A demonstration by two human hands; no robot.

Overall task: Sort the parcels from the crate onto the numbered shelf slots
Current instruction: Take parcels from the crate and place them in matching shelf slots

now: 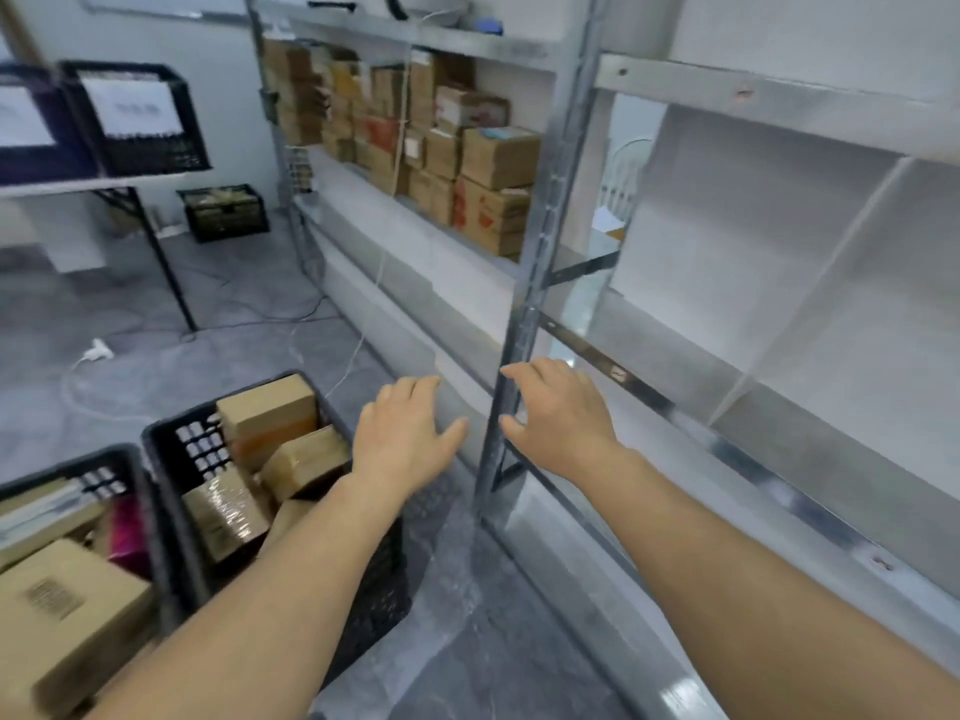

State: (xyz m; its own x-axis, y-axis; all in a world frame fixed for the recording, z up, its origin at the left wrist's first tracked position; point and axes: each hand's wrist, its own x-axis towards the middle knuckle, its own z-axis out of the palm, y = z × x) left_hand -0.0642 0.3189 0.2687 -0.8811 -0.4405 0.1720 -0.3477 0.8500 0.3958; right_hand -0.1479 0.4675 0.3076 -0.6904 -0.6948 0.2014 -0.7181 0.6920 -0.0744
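Both hands are empty, with fingers spread out and loose. The left hand point(410, 433) and right hand point(561, 413) hang in the air side by side. The grey shelf post point(524, 304) stands between them. I cannot tell if the right fingertips touch it.

The big metal shelf point(779, 96) fills the 3 o'clock side. Its white slots point(753, 210) look bare, and I cannot read any numbers. Stacked boxes point(467, 163) sit up at 12 o'clock.

The black crate point(161, 475) sits on the floor at 8 o'clock from the left hand, just beside that arm. Brown parcels lie inside it, tipped this way and that. The top parcel point(267, 407) has its long side running about 8 to 2 o'clock.

I think the left hand is nearer. It would need to go down and back toward 8 o'clock to pick one up.
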